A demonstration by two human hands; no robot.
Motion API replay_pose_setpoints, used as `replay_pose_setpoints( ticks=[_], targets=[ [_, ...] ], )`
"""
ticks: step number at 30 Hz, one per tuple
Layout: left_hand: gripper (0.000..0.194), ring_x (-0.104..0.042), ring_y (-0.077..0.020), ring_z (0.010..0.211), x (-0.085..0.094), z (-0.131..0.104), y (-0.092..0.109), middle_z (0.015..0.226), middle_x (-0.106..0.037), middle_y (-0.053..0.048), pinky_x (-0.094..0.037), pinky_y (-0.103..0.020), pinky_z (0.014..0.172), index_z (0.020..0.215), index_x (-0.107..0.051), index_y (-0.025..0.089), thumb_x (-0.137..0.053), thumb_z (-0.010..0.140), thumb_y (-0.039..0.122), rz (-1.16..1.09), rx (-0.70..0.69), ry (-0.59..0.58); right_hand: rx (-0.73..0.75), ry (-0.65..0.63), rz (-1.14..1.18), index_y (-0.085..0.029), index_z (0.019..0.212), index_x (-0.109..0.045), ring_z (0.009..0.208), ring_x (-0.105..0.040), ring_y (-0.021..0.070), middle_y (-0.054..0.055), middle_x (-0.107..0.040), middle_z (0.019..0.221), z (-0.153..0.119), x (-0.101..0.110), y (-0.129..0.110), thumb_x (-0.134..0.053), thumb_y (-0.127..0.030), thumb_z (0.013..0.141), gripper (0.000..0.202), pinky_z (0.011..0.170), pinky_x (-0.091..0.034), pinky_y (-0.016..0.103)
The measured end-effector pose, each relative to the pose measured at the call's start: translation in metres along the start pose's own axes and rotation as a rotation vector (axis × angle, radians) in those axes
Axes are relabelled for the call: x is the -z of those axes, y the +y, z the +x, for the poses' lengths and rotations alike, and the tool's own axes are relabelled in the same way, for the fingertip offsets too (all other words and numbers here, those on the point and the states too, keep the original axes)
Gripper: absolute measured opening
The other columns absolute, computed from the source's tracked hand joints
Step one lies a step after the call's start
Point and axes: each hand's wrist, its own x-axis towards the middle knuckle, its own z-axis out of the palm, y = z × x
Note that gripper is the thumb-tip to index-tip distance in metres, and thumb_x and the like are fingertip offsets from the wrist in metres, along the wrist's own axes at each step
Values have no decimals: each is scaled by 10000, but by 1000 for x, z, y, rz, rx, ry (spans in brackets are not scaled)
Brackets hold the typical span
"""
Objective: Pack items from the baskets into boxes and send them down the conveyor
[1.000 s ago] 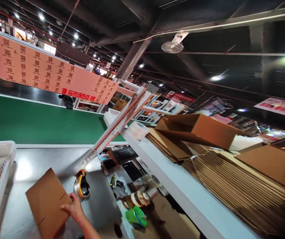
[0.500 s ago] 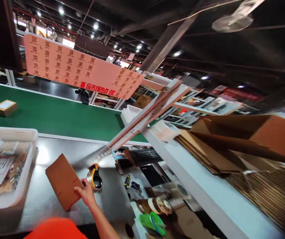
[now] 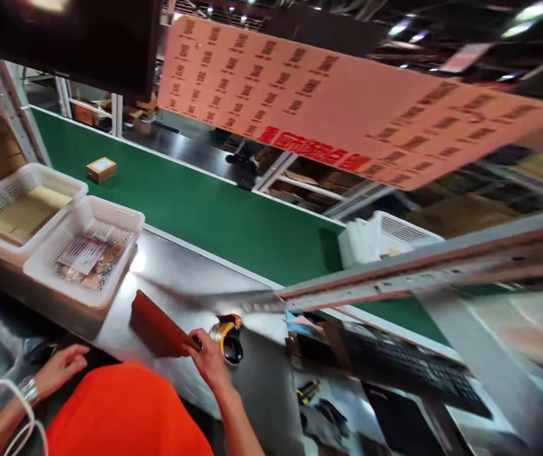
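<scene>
A flat brown cardboard piece [image 3: 160, 326] is tilted up on edge over the metal table [image 3: 181, 266]. My right hand [image 3: 208, 356] pinches its right end. Just right of that hand stands a yellow and black tape dispenser [image 3: 230, 339] on the table. At the lower left, my left hand [image 3: 61, 367] is empty with its fingers apart, below the white basket [image 3: 131, 221] that holds bagged items and a printed sheet [image 3: 81, 253].
A second white basket [image 3: 79, 185] stands at the left. Behind runs a green conveyor [image 3: 195, 209] with a small box [image 3: 101, 170] and a white crate [image 3: 409, 231]. A metal post [image 3: 395, 269], keyboard [image 3: 423, 364] and yellow-handled tool [image 3: 308, 391] are at the right.
The view has swung left. The cardboard has gone from lying broad side up to tilted on edge in my right hand. My left hand has come into view.
</scene>
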Motion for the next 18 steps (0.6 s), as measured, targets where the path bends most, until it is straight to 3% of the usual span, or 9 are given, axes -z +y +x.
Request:
replay_pose_setpoints(
  ticks=[2,4,6,9,13,15,18],
  targets=[
    [553,-769,-320,1068,-13,15,10,1092,-823,-72,-636,-426,906,1197,-786,270,-789,832,685,-156,-38,-65,68,-86,7,-263,832,-737,733,-676,257,53,-730,802,-2,-3,-2,-689,-392,850,139,701,-529,369],
    [771,-665,-408,1382,-32,38,30,1475,-722,-182,-587,-483,1073,1401,-730,240,-809,759,660,-210,-142,38,123,-152,35,-284,829,-765,754,-696,278,66,-735,815,-6,-6,-3,-671,-374,882,141,698,-546,394],
    [840,-578,-443,1502,-51,61,50,1608,-625,-225,-504,-524,1211,1457,-696,194,-796,753,642,-145,-179,113,156,-202,72,-309,840,-802,795,-724,307,81,-754,837,-10,-7,-1,-676,-395,908,167,725,-575,438],
    [651,-671,-429,1391,-68,80,66,1458,-739,-212,-486,-525,1238,1291,-775,178,-745,811,617,-143,-167,121,93,-96,157,-332,907,-847,907,-766,367,105,-789,928,-21,-10,9,-785,-491,833,186,838,-632,543],
    [526,-763,-385,1140,-72,80,64,1226,-829,-185,-588,-498,1064,1150,-830,145,-713,845,557,-180,-138,58,-277,288,401,-261,1105,-797,1108,-763,422,150,-811,1130,-36,-27,22,-916,-644,636,617,1025,-623,613],
    [516,-767,-382,1097,-71,78,63,1187,-839,-182,-596,-482,1024,1133,-844,114,-722,838,520,-176,-147,21,-437,347,513,-231,1166,-753,1200,-745,411,164,-812,1201,-39,-39,20,-855,-739,668,719,1066,-608,575],
    [435,-775,-367,1079,-69,80,70,1127,-853,-174,-592,-468,1025,1074,-856,101,-749,828,443,-156,-123,47,-496,386,572,-206,1173,-722,1265,-714,374,178,-794,1270,-37,-54,5,-742,-809,761,730,1115,-571,523]
  ],
)
